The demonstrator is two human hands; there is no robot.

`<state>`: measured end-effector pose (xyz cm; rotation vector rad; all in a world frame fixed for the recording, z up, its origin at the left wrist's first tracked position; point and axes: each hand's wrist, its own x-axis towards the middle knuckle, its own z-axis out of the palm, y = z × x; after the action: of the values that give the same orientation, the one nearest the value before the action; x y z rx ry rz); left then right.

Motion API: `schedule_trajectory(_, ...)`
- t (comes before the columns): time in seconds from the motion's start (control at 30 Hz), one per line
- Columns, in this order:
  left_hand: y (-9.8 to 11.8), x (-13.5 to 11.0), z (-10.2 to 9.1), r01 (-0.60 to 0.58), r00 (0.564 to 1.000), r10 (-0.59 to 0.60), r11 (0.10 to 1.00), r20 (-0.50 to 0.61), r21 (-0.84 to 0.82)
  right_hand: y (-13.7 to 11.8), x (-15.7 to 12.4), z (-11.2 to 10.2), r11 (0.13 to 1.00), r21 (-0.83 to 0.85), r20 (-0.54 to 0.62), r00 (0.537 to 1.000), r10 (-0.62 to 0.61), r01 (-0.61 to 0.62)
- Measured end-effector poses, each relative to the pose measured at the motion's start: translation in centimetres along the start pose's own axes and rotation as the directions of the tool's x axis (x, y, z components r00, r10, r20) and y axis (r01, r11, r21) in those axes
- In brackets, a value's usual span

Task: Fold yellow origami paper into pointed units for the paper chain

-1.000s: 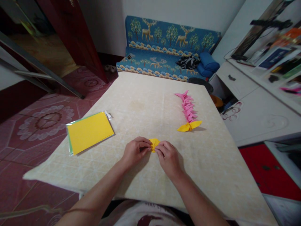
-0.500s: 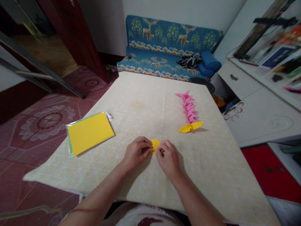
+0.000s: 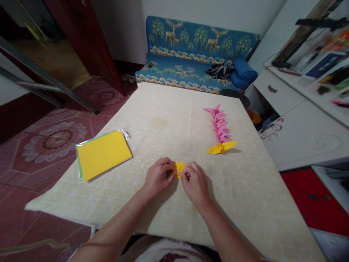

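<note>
Between my two hands is a small piece of folded yellow paper (image 3: 179, 169), just above or on the tablecloth. My left hand (image 3: 160, 174) pinches its left side with thumb and fingers. On the opposite side, my right hand (image 3: 195, 181) has its fingertips closed on the right edge. Fingers cover much of the paper, so its full shape is hidden. Farther off to the right lies a row of pink folded-paper pieces (image 3: 219, 123). At its near end sits a yellow origami piece (image 3: 221, 147) with two pointed wings spread sideways.
A pack of yellow paper sheets (image 3: 105, 154) in clear plastic lies on the left of the table (image 3: 128, 203). Beyond the table's far edge stands a blue sofa (image 3: 185, 71) with deer patterns. White drawers (image 3: 297, 123) flank the right side, and a metal frame (image 3: 68, 92) stands left.
Both hands keep their pinch on the yellow paper, with hardly any finger movement. The whole view has shifted very slightly.
</note>
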<state>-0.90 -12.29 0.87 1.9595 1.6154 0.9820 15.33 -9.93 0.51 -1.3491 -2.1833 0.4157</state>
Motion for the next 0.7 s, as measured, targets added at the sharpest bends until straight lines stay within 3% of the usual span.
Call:
schedule_trajectory(0.43, 0.52, 0.00, 0.40, 0.050, 0.998, -0.048, 0.998, -0.041, 0.028, -0.59, 0.52, -0.30, 0.997, -0.073, 0.026, 1.000, 0.012, -0.010)
schedule_trajectory(0.7, 0.35, -0.01, 0.20, 0.076, 0.996, -0.077, 0.997, -0.037, -0.020, 0.33, 0.56, 0.03, 0.999, 0.014, 0.024, 0.998, 0.049, -0.049)
